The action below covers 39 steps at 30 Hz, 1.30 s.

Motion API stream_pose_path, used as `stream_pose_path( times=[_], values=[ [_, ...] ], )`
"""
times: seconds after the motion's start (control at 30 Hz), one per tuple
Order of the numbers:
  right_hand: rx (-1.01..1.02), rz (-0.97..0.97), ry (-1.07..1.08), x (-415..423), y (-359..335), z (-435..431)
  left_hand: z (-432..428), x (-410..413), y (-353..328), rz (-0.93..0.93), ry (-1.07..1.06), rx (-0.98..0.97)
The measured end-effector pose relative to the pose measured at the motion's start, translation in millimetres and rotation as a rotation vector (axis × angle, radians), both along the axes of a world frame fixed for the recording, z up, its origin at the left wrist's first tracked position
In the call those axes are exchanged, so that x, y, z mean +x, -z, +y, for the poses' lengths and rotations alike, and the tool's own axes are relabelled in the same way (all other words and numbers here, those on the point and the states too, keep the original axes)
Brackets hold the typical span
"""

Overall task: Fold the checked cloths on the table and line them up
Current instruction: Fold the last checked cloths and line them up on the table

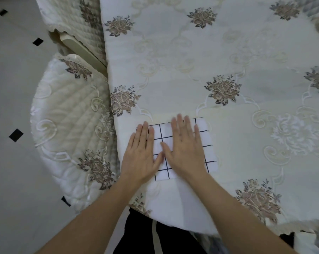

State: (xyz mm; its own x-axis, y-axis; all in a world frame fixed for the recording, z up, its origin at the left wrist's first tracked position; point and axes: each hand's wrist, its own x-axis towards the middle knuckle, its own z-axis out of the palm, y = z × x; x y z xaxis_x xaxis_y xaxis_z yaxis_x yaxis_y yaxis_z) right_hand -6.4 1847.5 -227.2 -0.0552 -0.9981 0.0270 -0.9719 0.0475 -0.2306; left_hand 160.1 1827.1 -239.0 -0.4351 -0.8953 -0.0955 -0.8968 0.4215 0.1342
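Your left hand point(140, 154) lies flat, palm down, fingers straight and close together, pressing the left edge of the checked cloth point(163, 132); it grips nothing. Your right hand point(186, 149) is likewise flat and open, resting on the cloth's middle, with both thumbs close together. The cloth, white with a dark grid, lies as a rectangle near the table's near-left edge, on the floral tablecloth point(200, 61). Left of the table are a pale floor point(12, 88) with black diamond insets and a quilted chair cushion point(68, 116) close against the table.
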Motion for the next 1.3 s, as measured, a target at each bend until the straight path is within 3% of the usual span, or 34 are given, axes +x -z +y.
stream_pose_path(
  times=[0.2,0.37,0.6,0.93,1.07,1.17,1.3],
  values=[
    [0.066,-0.103,0.061,31,10,3,-14,7,-2,-0.008,0.011,-0.003],
    [0.041,-0.045,0.045,15,13,0,-26,6,-9,-0.015,-0.019,-0.021],
    [0.031,-0.012,0.053,10,17,2,-18,3,0,-0.004,0.1,0.002],
    [0.197,0.053,0.206,-57,5,21,-39,16,-24,-0.162,0.102,0.139],
    [0.293,0.056,0.198,-57,-6,18,-58,11,-46,-0.3,0.207,0.113],
    [0.425,0.036,0.213,-63,-27,9,-91,9,-62,-0.243,0.312,-0.035],
    [0.321,-0.051,0.514,-56,-53,13,-140,-11,-64,-0.138,0.515,-0.069]
  ],
)
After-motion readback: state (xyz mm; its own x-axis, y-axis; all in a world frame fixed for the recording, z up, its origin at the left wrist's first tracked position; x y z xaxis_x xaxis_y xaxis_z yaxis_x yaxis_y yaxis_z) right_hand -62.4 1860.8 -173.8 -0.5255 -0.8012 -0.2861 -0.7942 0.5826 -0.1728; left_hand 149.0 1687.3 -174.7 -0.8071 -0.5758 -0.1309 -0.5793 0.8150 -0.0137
